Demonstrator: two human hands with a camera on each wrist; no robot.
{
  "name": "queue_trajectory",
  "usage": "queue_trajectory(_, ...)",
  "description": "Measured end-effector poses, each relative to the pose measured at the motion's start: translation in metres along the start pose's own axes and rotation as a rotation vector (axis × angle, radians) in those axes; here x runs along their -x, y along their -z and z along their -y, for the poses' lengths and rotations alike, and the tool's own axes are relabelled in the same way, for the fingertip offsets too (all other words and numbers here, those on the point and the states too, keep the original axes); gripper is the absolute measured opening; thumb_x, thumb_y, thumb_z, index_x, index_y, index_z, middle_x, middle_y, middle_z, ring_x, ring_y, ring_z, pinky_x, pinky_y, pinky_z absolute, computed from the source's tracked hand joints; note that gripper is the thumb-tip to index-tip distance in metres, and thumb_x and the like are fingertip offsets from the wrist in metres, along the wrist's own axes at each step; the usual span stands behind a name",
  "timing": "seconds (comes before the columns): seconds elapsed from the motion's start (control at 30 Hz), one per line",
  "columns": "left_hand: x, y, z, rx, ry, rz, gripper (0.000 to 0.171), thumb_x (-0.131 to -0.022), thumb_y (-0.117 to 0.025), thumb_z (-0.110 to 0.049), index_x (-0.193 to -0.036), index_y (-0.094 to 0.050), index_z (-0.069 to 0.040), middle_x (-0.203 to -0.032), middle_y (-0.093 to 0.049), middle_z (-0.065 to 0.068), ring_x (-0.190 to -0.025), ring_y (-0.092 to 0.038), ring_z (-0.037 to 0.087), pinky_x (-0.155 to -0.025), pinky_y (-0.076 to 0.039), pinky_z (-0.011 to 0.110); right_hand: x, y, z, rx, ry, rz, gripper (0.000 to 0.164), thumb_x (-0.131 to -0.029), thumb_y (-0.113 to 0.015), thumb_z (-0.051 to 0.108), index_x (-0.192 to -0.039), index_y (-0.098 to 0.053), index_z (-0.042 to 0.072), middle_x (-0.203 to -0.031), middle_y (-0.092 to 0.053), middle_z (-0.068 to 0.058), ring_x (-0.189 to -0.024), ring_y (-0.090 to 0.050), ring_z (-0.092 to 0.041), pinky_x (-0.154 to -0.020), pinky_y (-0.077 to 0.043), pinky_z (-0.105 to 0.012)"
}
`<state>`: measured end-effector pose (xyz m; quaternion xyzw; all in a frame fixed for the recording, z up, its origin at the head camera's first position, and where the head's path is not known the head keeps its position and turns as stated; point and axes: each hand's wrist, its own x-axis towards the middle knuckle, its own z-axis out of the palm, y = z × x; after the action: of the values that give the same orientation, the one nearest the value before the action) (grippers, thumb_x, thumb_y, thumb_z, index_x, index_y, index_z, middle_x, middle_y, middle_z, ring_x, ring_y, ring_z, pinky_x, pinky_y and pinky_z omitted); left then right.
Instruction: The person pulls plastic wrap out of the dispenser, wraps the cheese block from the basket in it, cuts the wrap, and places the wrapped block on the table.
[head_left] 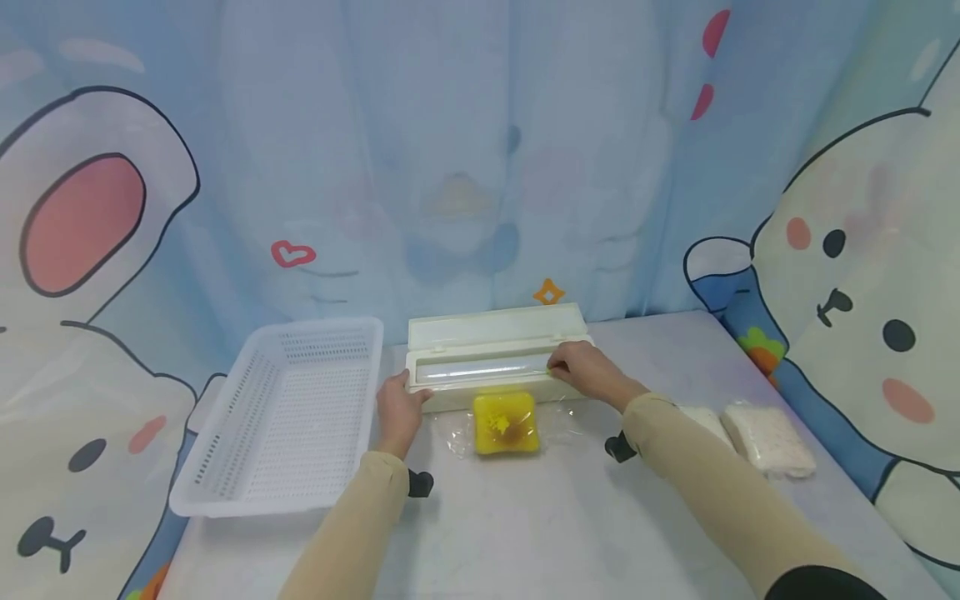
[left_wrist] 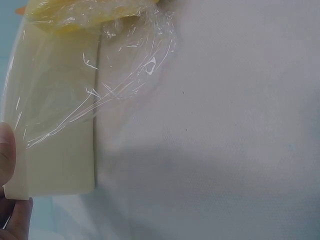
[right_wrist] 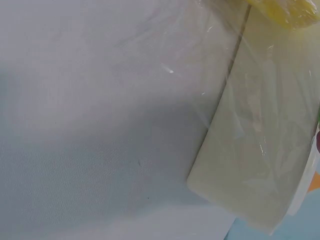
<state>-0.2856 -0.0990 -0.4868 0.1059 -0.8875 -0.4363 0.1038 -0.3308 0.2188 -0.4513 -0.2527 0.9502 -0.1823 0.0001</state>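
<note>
A cream cling film dispenser (head_left: pixel 495 393) stands at the back of the table with its lid (head_left: pixel 495 327) raised. Inside lies a roll of film (head_left: pixel 480 367). My left hand (head_left: pixel 400 412) grips the box's left end, thumb (left_wrist: pixel 6 154) on the front. At the right of the front rim, my right hand (head_left: pixel 588 371) pinches what looks like a small yellow-green slider (head_left: pixel 551 370) with curled fingers; the hand partly hides it. Clear film (left_wrist: pixel 65 95) hangs down the front to a yellow block (head_left: pixel 506 423) on the table, which is covered in wrinkled film.
A white perforated basket (head_left: pixel 285 417) stands left of the dispenser, close to my left hand. Two pale wrapped packs (head_left: pixel 768 440) lie on the right, one partly behind my right sleeve. A printed curtain (head_left: pixel 465 167) hangs behind the table (head_left: pixel 525 533).
</note>
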Motion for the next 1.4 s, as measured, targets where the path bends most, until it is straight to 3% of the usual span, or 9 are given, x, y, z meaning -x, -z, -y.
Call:
queue_trajectory(1.03, 0.002, 0.001, -0.004, 0.000, 0.010, 0.007, 0.062, -0.085, -0.080, -0.012, -0.138, -0.057, 0.007, -0.137, -0.062, 0.026, -0.133, -0.057, 0.040, -0.112, -0.046, 0.050, 0.014, 0.005, -0.014, 0.120, 0.017, -0.013, 0.012, -0.093, -0.068, 0.000, -0.102, -0.075, 0.000, -0.102, -0.073, -0.014, -0.096, -0.068, -0.030, -0.090, -0.058, -0.046)
queue_trajectory(1.4, 0.004, 0.005, -0.008, 0.001, 0.029, 0.010, 0.063, -0.085, -0.080, -0.011, -0.139, -0.055, 0.009, -0.142, -0.058, 0.027, -0.137, -0.053, 0.041, -0.114, -0.044, 0.050, 0.029, 0.014, -0.033, 0.113, -0.070, -0.020, 0.012, -0.093, -0.068, -0.001, -0.104, -0.074, -0.003, -0.101, -0.071, -0.015, -0.094, -0.067, -0.031, -0.088, -0.057, -0.048)
